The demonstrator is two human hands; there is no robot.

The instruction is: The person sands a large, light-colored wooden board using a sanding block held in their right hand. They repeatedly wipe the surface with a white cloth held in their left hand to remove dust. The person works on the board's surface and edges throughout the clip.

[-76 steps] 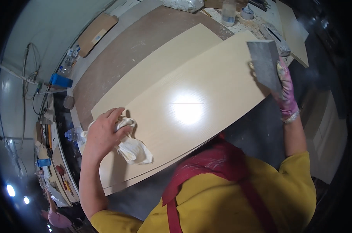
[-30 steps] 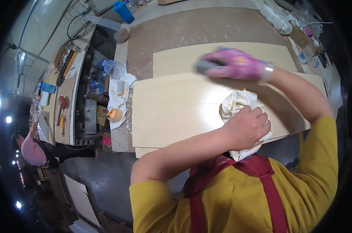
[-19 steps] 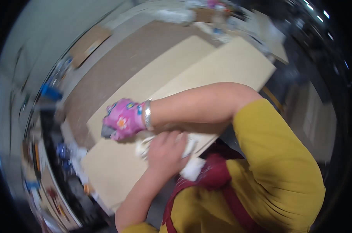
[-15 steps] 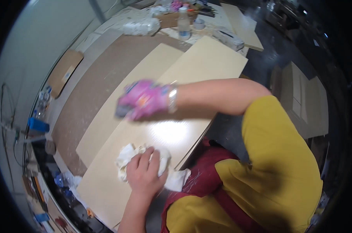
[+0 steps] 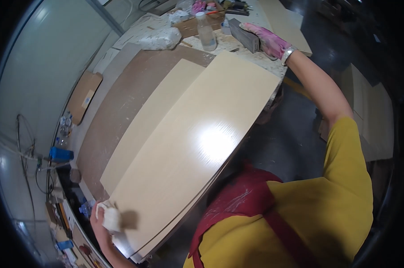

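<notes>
A long pale wooden board (image 5: 179,134) lies slantwise in front of me, its surface shiny under a bright reflection. My left hand (image 5: 99,223), bare, is at the board's near left end with its fingers closed around a crumpled white cloth (image 5: 112,219). At the far right, beyond the board's end, my right hand (image 5: 272,43) wears a pink stained glove. It grips a grey rectangular block (image 5: 245,36), which is tilted over the cluttered bench top. The right thumb is partly hidden. Another pale board (image 5: 144,120) lies alongside, partly under the first.
Below the boards is a brown sheet (image 5: 103,116) on the bench. A clear plastic bottle (image 5: 206,33), a white plastic-wrapped bundle (image 5: 161,39) and a cardboard box (image 5: 197,24) stand at the far side. Along the left edge are a blue container (image 5: 61,154) and a brown panel (image 5: 85,98).
My right hand has carried the grey block from above the boards to the far right. My left hand has moved the cloth to the near left end. The view has shifted slightly.
</notes>
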